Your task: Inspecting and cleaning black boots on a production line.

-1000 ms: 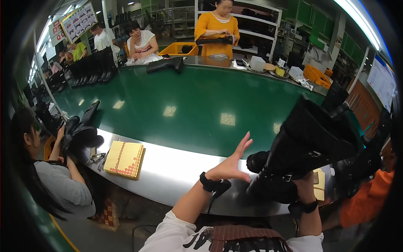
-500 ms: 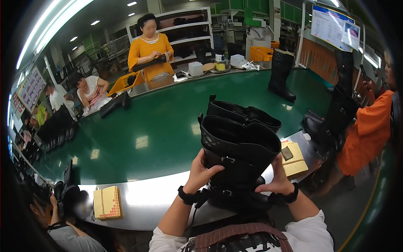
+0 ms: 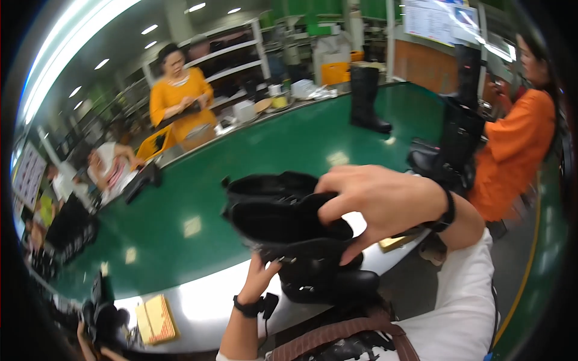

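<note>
A pair of black boots stands upright side by side before me, shaft openings up: the nearer boot [image 3: 301, 249] with buckled straps, the farther boot [image 3: 271, 182] just behind it. My left hand [image 3: 259, 278] is closed against the lower left side of the nearer boot's shaft, thumb in front, other fingers mostly hidden. Reaching across from the right, my right hand [image 3: 385, 198] grips the nearer boot's top edge, fingers over the rim at the opening and thumb outside. The picture is slightly blurred there.
The green worktop [image 3: 198, 234] has a metal front edge. Yellow cards [image 3: 155, 319] lie at left, another yellow stack [image 3: 394, 242] beyond my right arm. A tall black boot [image 3: 364, 99] stands far right. A person in orange [image 3: 518, 144] handles boots nearby; one in yellow [image 3: 180, 96] works opposite.
My right hand has risen from the nearer boot's right side to its top rim. My left hand stays low on the shaft. The view has swung, shifting the boots left in the picture.
</note>
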Available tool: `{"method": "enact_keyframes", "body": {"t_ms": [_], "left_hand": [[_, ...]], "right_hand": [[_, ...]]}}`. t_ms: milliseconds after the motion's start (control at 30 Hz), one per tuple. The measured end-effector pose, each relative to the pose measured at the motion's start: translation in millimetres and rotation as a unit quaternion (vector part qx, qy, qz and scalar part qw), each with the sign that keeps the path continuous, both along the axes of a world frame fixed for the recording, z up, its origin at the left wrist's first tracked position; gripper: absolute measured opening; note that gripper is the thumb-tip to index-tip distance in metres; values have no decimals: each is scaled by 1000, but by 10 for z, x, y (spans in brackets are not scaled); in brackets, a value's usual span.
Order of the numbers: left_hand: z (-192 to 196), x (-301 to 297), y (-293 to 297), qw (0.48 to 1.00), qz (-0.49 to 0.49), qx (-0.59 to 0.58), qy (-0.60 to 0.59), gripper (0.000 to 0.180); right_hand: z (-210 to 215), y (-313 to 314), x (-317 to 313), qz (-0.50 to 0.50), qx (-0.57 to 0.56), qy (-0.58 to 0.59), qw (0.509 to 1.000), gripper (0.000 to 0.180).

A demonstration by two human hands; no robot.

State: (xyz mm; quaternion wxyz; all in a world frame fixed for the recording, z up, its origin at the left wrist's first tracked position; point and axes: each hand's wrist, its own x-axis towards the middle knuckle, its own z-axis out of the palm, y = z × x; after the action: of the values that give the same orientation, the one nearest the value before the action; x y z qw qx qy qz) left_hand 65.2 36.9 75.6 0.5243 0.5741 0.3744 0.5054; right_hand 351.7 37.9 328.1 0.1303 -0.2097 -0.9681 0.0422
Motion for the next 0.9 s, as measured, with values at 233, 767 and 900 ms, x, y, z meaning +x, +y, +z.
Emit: {"method": "enact_keyframes", "body": {"t_ms": [233,767,900], "left_hand": [[-2,-207,-135,997,-26,-21,-67,38],[-622,-1514,47,930,254,-103,-244,39],[-673,-1639,-57,904,307,-135,-265,35]], "right_hand": [[143,104,-432,-9,-137,-88,987,35],[252,2025,-1318,-104,96,95,985,44],[46,2690,-1952,-211,147,121,959,46]]}}
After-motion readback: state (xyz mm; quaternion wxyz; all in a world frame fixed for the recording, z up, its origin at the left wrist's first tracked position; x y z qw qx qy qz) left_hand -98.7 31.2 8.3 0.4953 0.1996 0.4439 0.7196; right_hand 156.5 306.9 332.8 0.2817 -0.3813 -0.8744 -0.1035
